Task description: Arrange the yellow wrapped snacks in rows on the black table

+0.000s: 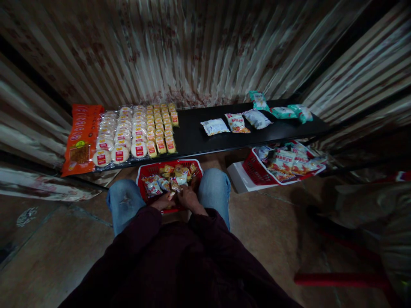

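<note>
Both hands are low inside a red basket (pixel 140 179) between my knees. My left hand (pixel 163 202) comes in from the left with its fingers closed around a small wrapped snack. My right hand (pixel 189 199) meets it from the right, fingers curled at a gold-wrapped snack (pixel 176 187); its fingertips are partly hidden. White-and-red snack packets (pixel 151 185) lie at the basket's left side. Yellow-wrapped snacks (pixel 167 170) are heaped toward its far side.
A long black shelf (pixel 189 139) stands ahead. On it are an orange packet (pixel 84 128), rows of round wrapped crackers (pixel 120 154), yellow-wrapped snacks (pixel 160 145), white packets (pixel 215 126) and green packets (pixel 282 113). Another red basket (pixel 257 171) of packets sits on a white box (pixel 236 177).
</note>
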Available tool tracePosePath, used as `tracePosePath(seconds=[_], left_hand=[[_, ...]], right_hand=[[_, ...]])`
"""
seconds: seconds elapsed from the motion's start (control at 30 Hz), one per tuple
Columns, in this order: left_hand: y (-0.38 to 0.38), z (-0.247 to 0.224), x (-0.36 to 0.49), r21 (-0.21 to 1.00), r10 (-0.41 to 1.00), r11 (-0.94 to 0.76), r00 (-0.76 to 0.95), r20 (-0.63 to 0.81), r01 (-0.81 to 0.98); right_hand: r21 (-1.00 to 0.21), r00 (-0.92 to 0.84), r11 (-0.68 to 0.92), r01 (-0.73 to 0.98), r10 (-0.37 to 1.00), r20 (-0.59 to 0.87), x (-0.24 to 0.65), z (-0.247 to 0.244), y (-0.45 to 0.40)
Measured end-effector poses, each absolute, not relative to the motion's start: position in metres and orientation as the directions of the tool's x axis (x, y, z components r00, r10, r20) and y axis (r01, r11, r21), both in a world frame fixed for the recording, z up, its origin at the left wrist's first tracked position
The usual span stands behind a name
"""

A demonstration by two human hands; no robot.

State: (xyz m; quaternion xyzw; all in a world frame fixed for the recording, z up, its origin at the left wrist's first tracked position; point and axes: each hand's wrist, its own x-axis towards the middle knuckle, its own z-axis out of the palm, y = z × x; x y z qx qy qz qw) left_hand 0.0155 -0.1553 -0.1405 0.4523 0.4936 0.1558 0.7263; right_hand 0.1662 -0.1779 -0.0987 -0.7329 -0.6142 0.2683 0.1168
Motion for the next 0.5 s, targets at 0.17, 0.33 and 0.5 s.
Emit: tracePosePath(seconds=[0.17, 0.33, 0.5], left_hand=[[-0.156, -0.128, 0.026, 0.805, 0.677, 0.546, 0.444, -0.587, 0.233], [-0.151, -0.112, 0.045, 0.84, 0.784, 0.517, 0.301, -0.543, 0.167], [-0.134, -0.107, 0.072, 0.814, 0.779, 0.578, 0.258, -0.572, 0.059]], right_hand=[[-0.608, 0.09, -0.175, 0.774, 0.982, -0.168, 0.165, -0.1, -0.178], [-0.712, 0.157, -0.07, 0.698, 0.986, 0.058, 0.168, -0.097, -0.171], [-0.674, 0.279, -0.108, 0.731, 0.949, 0.15, 0.174, -0.096, -0.16]])
